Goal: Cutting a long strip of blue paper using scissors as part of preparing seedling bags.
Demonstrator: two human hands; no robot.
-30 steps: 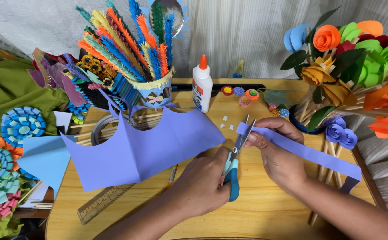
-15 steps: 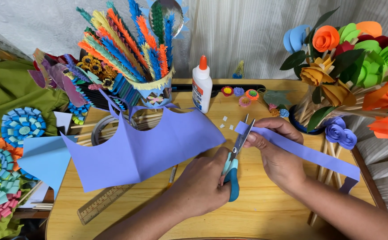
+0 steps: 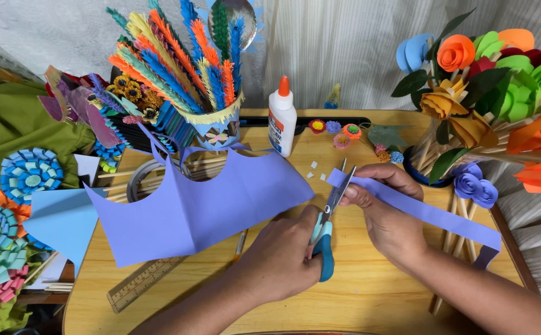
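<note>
Almost nothing has changed in the last second: your left hand keeps its closed grip on the blue handles of the scissors, and your right hand stays clamped on the near end of the purple paper strip, thumb on top and fingers below. The blades point away from you and meet the strip at its end, at the same place as before, so I judge the cutting is still at the very same snip and it goes slowly. The strip runs from the middle of the surface toward its right edge, where it bends down. Some small white paper scraps lie just behind the blades. The large purple sheet with curved cut-outs lies on the left half, untouched, with the wooden ruler near the front left corner and the glue bottle upright near the back edge
</note>
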